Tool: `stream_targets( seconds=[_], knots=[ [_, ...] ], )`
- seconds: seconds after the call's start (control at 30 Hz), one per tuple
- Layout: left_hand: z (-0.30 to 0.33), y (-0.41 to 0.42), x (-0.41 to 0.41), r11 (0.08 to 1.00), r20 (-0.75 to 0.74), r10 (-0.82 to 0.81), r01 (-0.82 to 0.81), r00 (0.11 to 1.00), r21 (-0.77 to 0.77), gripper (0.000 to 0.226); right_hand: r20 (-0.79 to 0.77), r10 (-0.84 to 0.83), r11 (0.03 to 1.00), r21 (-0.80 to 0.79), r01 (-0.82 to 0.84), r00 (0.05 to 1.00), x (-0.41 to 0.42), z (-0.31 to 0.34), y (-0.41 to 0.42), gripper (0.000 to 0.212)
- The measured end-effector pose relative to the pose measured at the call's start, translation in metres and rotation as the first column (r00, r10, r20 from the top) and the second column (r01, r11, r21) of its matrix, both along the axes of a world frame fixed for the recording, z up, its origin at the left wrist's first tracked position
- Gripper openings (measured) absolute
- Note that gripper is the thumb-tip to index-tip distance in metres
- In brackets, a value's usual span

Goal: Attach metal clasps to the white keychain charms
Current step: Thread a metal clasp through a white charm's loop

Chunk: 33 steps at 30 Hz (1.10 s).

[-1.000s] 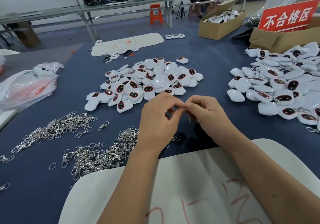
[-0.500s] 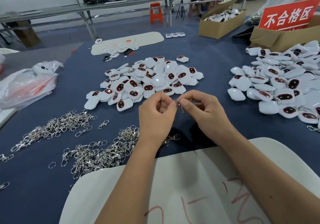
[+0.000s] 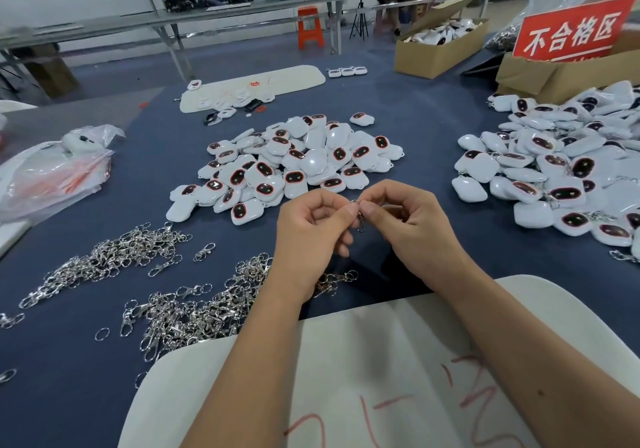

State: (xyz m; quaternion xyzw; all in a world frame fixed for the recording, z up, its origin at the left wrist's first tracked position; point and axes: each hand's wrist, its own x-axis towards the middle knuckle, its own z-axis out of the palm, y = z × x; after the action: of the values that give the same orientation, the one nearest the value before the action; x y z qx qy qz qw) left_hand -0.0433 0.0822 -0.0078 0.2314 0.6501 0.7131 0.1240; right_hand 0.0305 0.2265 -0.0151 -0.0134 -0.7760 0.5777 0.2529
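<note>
My left hand [image 3: 313,231] and my right hand [image 3: 408,227] meet fingertip to fingertip above the blue table, both pinching one small metal clasp [image 3: 360,217] that dangles between them. Just beyond my hands lies a pile of white keychain charms [image 3: 294,167] with dark red-rimmed faces. A second, larger heap of white charms [image 3: 561,170] spreads at the right; some there show metal clasps. Loose silver clasps [image 3: 194,309] lie in a heap left of my left forearm, with another clasp heap [image 3: 110,257] further left.
A white board with red marks [image 3: 363,378] lies under my forearms at the near edge. A plastic bag [image 3: 52,174] sits at the left. Cardboard boxes [image 3: 440,45] and a red sign [image 3: 571,30] stand at the back right. A white tray [image 3: 252,87] lies beyond the middle pile.
Both hands have risen slightly and moved away from me toward the middle pile, still pinching the clasp between them; the fingers have shifted on it.
</note>
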Motion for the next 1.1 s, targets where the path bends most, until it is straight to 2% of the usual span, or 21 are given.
stream_targets(
  seconds=[0.23,0.53,0.7,0.9,1.1],
  knots=[
    [0.000,0.000,0.001,0.998,-0.010,0.045,-0.046,0.999,-0.033,0.013,0.092,-0.033,0.994,0.103,0.024,0.995,-0.001,-0.003,0.000,0.020],
    [0.001,0.000,0.002,0.964,-0.244,0.175,-0.217,0.954,-0.156,0.019,-0.043,-0.145,0.972,0.180,0.151,0.988,0.001,-0.001,-0.005,0.020],
    [0.001,0.000,0.003,0.979,-0.194,0.116,-0.145,0.974,-0.141,0.020,-0.044,-0.125,0.966,0.224,0.132,0.991,0.000,-0.001,-0.006,0.018],
    [0.002,-0.001,0.002,0.996,-0.086,-0.009,0.002,0.996,-0.086,0.016,0.020,-0.061,0.993,0.101,0.059,0.998,-0.002,-0.004,0.002,0.021],
    [0.002,-0.002,0.003,0.996,-0.078,-0.046,0.040,0.996,-0.077,0.017,0.025,-0.045,0.997,0.070,0.043,0.999,-0.003,-0.003,0.003,0.021]
  ],
)
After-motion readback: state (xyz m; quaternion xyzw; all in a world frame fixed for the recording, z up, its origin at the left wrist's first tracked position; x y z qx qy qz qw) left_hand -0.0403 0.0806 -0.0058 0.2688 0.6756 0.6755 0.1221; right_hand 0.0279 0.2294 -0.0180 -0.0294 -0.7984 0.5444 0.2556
